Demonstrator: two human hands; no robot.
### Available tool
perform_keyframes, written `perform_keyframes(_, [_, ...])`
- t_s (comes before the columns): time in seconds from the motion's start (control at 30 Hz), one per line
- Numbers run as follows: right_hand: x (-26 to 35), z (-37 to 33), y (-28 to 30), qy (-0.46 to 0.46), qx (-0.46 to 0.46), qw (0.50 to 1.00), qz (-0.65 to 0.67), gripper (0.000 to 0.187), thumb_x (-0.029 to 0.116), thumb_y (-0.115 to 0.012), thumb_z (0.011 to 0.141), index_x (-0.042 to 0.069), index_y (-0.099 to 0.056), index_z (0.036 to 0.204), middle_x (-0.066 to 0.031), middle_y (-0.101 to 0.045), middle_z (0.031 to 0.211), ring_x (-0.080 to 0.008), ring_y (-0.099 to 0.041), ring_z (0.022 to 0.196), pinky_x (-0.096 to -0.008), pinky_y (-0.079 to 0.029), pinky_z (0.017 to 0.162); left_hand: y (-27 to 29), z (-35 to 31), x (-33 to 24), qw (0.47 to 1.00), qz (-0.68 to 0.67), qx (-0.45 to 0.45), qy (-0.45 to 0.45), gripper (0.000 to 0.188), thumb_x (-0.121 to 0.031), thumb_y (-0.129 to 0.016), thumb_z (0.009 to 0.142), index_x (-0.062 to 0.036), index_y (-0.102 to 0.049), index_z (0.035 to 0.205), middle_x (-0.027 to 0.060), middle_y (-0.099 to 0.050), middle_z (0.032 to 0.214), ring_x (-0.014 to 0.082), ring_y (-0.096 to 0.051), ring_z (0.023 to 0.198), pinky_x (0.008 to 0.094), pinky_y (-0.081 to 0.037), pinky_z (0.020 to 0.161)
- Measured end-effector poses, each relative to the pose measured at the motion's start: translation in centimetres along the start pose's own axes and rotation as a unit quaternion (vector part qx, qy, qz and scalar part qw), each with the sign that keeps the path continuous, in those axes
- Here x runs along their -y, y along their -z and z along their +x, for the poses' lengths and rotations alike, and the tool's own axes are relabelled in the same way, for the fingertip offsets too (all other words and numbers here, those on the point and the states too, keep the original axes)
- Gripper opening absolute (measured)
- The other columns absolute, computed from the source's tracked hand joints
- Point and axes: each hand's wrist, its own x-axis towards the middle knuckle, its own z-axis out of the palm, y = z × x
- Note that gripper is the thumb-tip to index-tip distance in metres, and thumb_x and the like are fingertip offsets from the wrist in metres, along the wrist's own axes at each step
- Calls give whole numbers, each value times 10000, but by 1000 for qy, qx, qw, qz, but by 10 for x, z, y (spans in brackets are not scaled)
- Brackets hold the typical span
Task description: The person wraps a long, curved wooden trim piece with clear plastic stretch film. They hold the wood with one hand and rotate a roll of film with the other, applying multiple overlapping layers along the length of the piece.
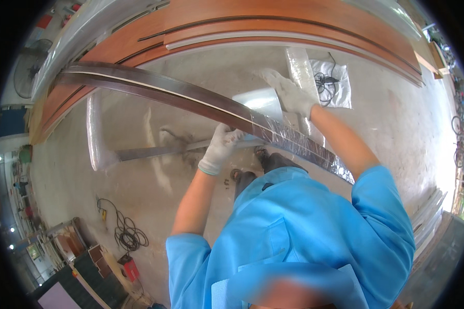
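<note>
A long dark brown board (191, 92) with a pale line along it slants from far left to near right across my front. Clear, wrinkled plastic film (294, 135) covers its near right end. My left hand (220, 147), in a whitish glove, is closed around the board's near edge at about its middle. On the far side, my gloved right hand (294, 95) reaches over beside a shiny translucent sheet of film (260, 100) that meets the board. Motion blurs the right hand's fingers, so its grip on the film is unclear.
Film-wrapped supports (94, 131) stand under the board's left part and at the back (301, 67). Orange-brown panels (273, 23) lie across the far side. A black cable rests on a white sack (340, 92); another coiled cable (129, 232) and a red box (130, 269) are lower left.
</note>
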Motion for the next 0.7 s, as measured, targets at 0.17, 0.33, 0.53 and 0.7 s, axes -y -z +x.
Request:
perform_keyframes(0.17, [52, -38, 50, 54, -1, 998, -16, 690, 66, -635, 884, 133, -444, 1545, -212, -475, 1522, -403, -513, 1356, -461, -451, 1130, -15, -6, -57, 993, 27, 9, 119, 477, -254, -683, 1034, 51, -534, 1370, 65, -635, 1255, 146, -610, 1147, 312, -480, 1032])
perform_keyframes(0.33, [123, -94, 52, 238, 15, 966, -96, 660, 104, -708, 785, 184, -578, 1427, -78, -536, 1492, -367, -492, 1404, -482, -509, 1117, -13, -30, -94, 972, -60, -19, 226, 440, -225, -675, 1024, 59, -565, 1342, 80, -671, 1226, 152, -641, 1110, 307, -513, 987])
perform_keyframes(0.53, [137, -83, -1, 440, -210, 867, -104, 564, 189, -794, 715, 174, -676, 1266, -69, -641, 1344, -293, -583, 1313, -442, -588, 982, -27, -45, -121, 953, -216, -46, 205, 429, -352, -583, 1064, 17, -644, 1274, 94, -704, 1216, 193, -681, 1067, 360, -562, 921])
perform_keyframes(0.7, [104, -54, 20, 192, -260, 941, 103, 390, 157, -799, 832, 73, -683, 1194, -88, -701, 1058, -257, -723, 960, -351, -599, 877, -14, -48, -136, 992, -46, -79, 81, 421, -332, -569, 1072, 41, -645, 1252, 107, -723, 1098, 191, -688, 1005, 345, -552, 907])
